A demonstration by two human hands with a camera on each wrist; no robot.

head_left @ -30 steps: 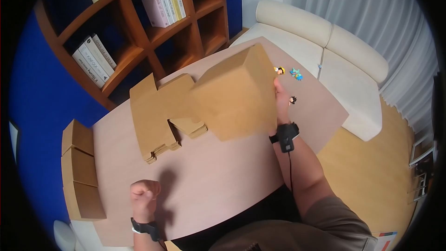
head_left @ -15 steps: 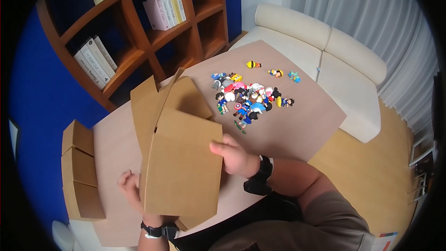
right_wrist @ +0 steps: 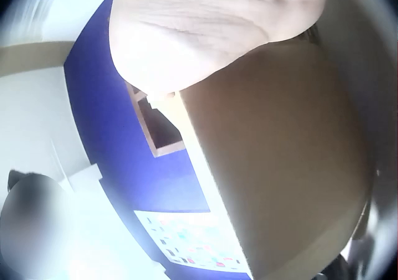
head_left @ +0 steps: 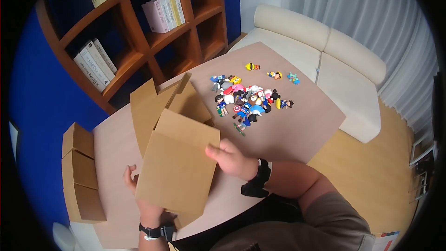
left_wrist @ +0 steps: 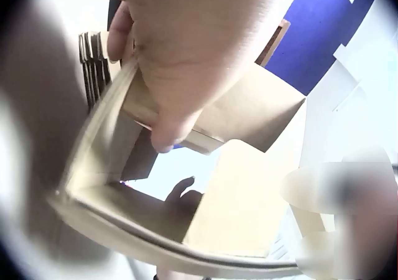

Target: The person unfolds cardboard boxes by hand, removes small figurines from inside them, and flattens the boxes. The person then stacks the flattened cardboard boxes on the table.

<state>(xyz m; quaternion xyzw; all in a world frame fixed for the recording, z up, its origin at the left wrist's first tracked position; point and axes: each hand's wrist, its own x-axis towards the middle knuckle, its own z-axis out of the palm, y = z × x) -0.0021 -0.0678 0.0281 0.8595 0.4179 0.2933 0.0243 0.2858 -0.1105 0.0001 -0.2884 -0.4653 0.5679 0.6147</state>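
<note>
Holding an opened brown cardboard carton [head_left: 179, 162] at a tilt over the near part of the pinkish-beige table [head_left: 288, 135], right in front of the body. With the right hand [head_left: 234, 161], gripping the right edge, thumb lying on the broad upturned face, fingers going out of sight behind. With the left hand [head_left: 148, 210], reaching in at the near-left side, wall running between digits in the left wrist view; showing a couple of loosely bent fingers past the left edge, but can't tell if pinching the wall.

Apparently shaping the carton: walls standing apart, near end gaping, flaps not closed. Probably needing next: keeping the right grip steady, holding the walls square, getting the left fingers onto the loose flaps at the near end. Watching for the body skewing flat if squeezed unevenly.

Working just near of the stack of flat brown cardboard blanks [head_left: 141, 107], and near-left of the pile of small multicoloured toy figures [head_left: 251, 97]. Not touching the three brown cardboard boxes [head_left: 83, 169] lining the far left edge.
</note>
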